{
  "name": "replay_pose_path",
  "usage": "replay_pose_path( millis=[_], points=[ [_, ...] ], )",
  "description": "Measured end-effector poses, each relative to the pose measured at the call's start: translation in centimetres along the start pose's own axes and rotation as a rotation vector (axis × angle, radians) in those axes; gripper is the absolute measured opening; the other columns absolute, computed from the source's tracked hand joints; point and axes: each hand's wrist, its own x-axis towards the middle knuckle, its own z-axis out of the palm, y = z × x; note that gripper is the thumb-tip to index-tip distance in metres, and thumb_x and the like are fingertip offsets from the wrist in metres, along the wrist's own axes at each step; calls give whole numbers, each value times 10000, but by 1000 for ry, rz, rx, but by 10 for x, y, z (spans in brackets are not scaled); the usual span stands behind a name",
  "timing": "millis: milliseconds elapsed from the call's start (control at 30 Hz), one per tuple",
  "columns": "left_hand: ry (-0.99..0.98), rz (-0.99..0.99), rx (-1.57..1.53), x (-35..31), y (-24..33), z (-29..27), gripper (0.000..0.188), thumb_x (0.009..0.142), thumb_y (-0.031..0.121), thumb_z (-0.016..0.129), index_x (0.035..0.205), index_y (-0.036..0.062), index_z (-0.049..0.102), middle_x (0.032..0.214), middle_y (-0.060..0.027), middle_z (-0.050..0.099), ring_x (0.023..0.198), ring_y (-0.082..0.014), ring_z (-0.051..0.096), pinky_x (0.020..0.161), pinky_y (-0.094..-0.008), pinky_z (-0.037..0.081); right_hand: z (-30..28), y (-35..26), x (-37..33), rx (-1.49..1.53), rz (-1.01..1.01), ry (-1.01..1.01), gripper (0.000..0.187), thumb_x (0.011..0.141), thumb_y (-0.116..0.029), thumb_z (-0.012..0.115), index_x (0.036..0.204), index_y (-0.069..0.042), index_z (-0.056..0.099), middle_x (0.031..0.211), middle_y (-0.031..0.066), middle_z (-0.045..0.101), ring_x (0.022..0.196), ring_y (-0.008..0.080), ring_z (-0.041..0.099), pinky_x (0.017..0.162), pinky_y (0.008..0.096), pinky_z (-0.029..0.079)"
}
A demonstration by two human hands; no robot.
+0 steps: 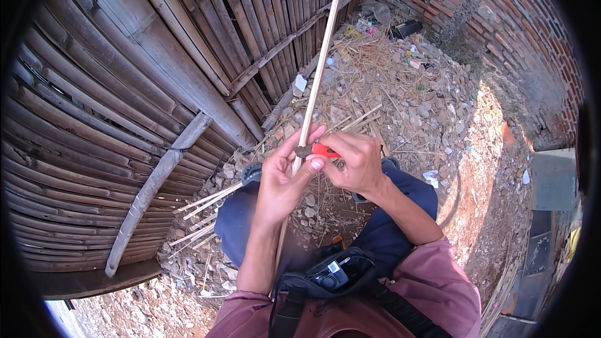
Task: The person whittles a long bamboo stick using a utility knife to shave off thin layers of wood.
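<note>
A long, pale bamboo strip (322, 56) slants up from near my lap, past my hands, toward the fence. My left hand (280, 175) is closed around its middle, palm up, with the thumb pointing toward the tool. My right hand (357, 159) grips red-handled pliers (323, 149). Their dark metal head lies against the strip between my two hands. Fingers hide part of the handles, so I cannot tell how far the jaws are apart.
More bamboo strips (203, 203) lie by my left leg; others (360, 119) rest beyond my right hand. A bamboo fence (156, 44) stands close on the left, a brick wall (438, 0) at the back right. Rubble (407, 112) covers the ground. A black bag (338, 275) sits at my waist.
</note>
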Motion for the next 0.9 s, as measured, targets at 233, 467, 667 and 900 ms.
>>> replay_pose_path(
  millis=[233, 467, 667, 900],
  points=[
    [70, 36, 28, 3, -7, 4, 705, 972, -66, 765, 1601, -75, 448, 1572, -196, 586, 1366, -197, 619, 1152, -334, 520, -2, 6, 2, 29, 90, 11, 248, 905, -326, 839, 980, -104, 759, 756, 63, 709, 646, 274, 723, 567, 397, 531],
    [33, 80, 7, 1, -3, -2, 733, 953, -109, 759, 1609, -74, 434, 1538, -166, 606, 1322, -177, 639, 1121, -329, 543, -10, 7, 6, 80, 94, -41, 250, 930, -326, 822, 948, -91, 740, 758, 71, 707, 661, 286, 728, 576, 404, 533],
    [10, 47, 65, -1, 1, -3, 777, 945, -81, 792, 1622, -82, 411, 1503, -146, 598, 1334, -166, 615, 1109, -310, 524, -1, 11, -1, 144, 21, -76, 210, 885, -265, 825, 975, -92, 744, 813, 86, 720, 691, 308, 733, 590, 420, 544],
    [-59, 106, 62, 0, -3, -6, 833, 948, -83, 780, 1659, -76, 346, 1622, -214, 511, 1457, -220, 533, 1206, -360, 457, -5, 12, 2, 130, -19, -136, 198, 885, -264, 826, 969, -105, 744, 782, 68, 709, 660, 305, 724, 567, 420, 537]
  ],
)
